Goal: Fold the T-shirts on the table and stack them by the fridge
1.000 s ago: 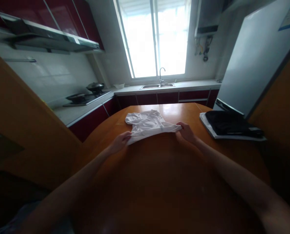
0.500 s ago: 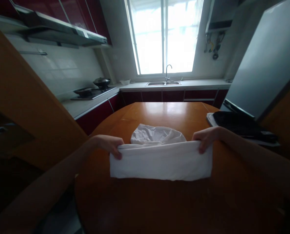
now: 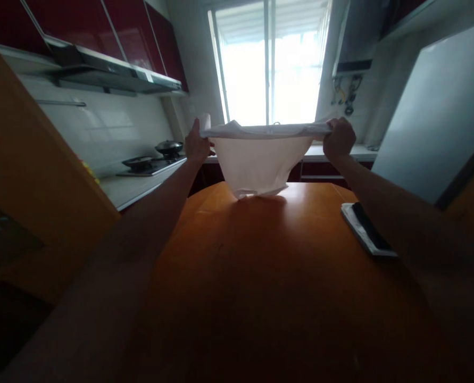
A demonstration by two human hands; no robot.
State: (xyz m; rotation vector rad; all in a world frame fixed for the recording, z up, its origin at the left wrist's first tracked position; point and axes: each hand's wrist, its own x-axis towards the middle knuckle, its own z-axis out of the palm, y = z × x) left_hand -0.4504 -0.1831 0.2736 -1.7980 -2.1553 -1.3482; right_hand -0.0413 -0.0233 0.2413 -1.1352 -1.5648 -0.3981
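Observation:
A white cloth garment, its exact kind unclear, hangs stretched between my two hands above the far part of the round wooden table. My left hand grips its upper left end, and my right hand is closed round the upper right end. The top edge runs nearly level and looks folded. Below it the fabric narrows, light shining through, and its lower hem hangs at the table's far edge; I cannot tell if it touches.
Folded clothes, black and white, lie at the table's right side, partly behind my right forearm. Beyond the table are a counter with a stove and pans at left, a window at the back and a fridge at right.
Both hands have lifted the white garment up and away from me, from low over the near table to window-sill height. The bunched part behind it now hangs down.

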